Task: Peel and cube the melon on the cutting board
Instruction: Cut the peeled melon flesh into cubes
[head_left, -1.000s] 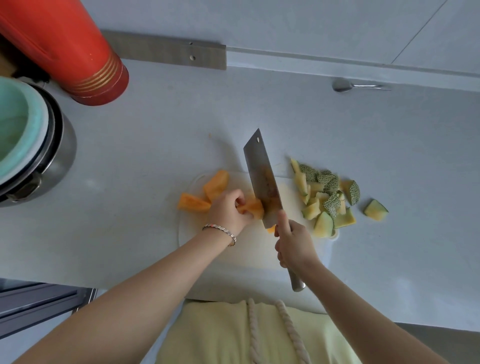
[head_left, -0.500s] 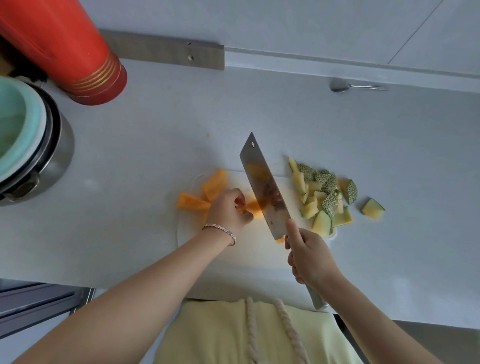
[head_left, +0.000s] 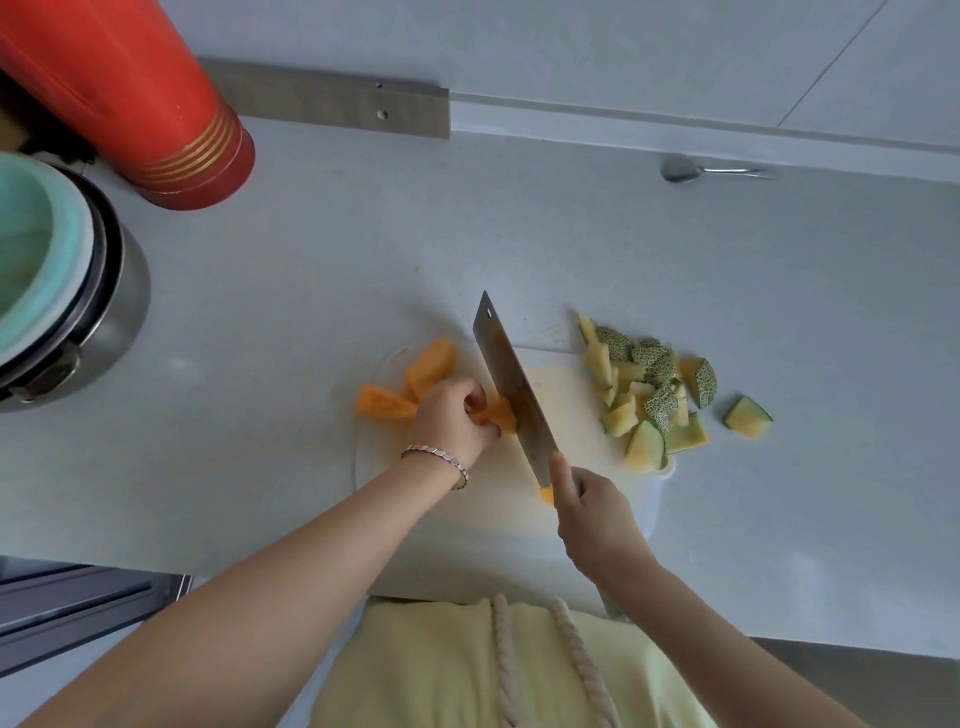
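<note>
A white cutting board (head_left: 582, 415) lies on the grey counter. My left hand (head_left: 452, 415) holds a peeled orange melon piece (head_left: 500, 413) down on it with curled fingers. My right hand (head_left: 592, 512) grips the handle of a cleaver (head_left: 511, 387), forefinger along the blade's back; the blade stands against the right side of the held piece. Two more peeled orange pieces (head_left: 430, 364) (head_left: 384, 404) lie left of my left hand. A small orange cube (head_left: 546, 493) sits by my right forefinger.
A heap of green netted rind pieces (head_left: 649, 384) covers the board's right end, with one rind piece (head_left: 747, 417) loose on the counter. A red flask (head_left: 156, 104) and a steel pot with a green bowl (head_left: 57, 291) stand at the left. A spoon (head_left: 685, 170) lies by the wall.
The cleaver swung a little to the right and lifted, then came back down against the held melon piece. My left hand has kept its hold in the same place.
</note>
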